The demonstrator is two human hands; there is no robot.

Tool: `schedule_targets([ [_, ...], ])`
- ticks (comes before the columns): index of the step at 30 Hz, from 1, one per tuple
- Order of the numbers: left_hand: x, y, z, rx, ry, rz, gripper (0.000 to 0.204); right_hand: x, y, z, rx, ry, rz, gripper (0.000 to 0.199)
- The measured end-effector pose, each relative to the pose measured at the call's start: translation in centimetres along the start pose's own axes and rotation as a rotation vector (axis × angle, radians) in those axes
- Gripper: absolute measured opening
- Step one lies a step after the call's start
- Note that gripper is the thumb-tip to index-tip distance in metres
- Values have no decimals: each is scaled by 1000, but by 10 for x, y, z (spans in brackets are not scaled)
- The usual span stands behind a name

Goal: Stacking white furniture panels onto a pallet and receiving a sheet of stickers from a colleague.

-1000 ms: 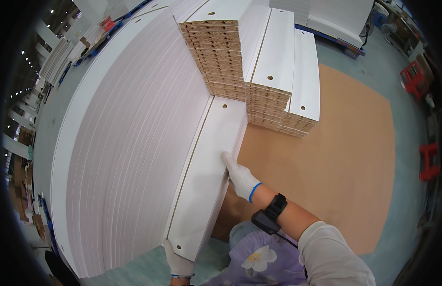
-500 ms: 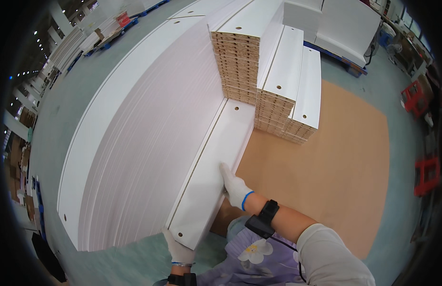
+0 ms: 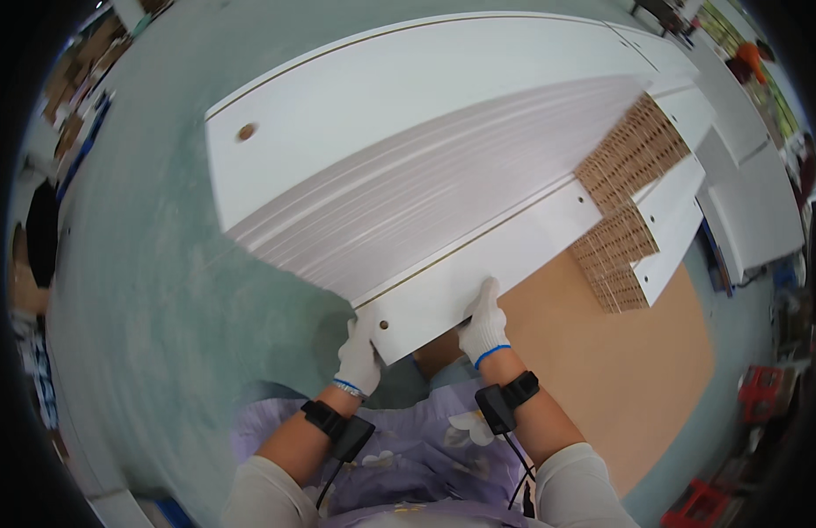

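A long narrow white board [image 3: 478,257] lies slantwise in front of me, with a round hole near each end and a thin groove along its far side. At its near left end, my left hand [image 3: 360,359] in a white knit glove is closed on the short edge. Also gloved, my right hand [image 3: 485,324] grips the near long edge, thumb on top and fingers hidden underneath. Right behind the board rises a tall stack of white boards [image 3: 408,75]. Beyond its right end, stacked boards [image 3: 632,150] show drilled raw chipboard ends.
Brown sheeting [image 3: 592,370] lies to the right under the stacks. Lower stepped piles [image 3: 667,224] stand at the far right, with large white blocks [image 3: 751,194] on a blue pallet behind them. Red stools [image 3: 760,394] are at the right rim. Greenish floor [image 3: 161,264] spreads left.
My view has swung round to the left, so the stacks appear turned and farther right. Both hands keep hold of the same board, and my left forearm now shows more fully.
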State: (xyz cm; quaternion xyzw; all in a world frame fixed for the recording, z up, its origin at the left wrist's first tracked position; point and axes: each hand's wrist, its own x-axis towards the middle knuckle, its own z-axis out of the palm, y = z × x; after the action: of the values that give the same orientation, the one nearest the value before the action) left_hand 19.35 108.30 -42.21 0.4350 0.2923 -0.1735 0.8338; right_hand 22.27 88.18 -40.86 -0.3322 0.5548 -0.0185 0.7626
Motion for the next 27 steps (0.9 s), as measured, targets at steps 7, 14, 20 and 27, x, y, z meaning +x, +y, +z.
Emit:
schedule_targets([
  [7, 1, -5, 5, 242, 46, 27, 68, -26, -2, 9, -28, -75, -9, 63],
  [14, -8, 8, 5, 442, 105, -80, 108, -34, 28, -4, -72, -192, -25, 62],
  [20, -6, 15, 11, 561, 174, -153, 93, -62, 60, 8, -211, -421, 18, 65],
  [27, 4, -1, 11, 561, 189, -87, 78, -54, 57, 8, -259, -358, 5, 69],
])
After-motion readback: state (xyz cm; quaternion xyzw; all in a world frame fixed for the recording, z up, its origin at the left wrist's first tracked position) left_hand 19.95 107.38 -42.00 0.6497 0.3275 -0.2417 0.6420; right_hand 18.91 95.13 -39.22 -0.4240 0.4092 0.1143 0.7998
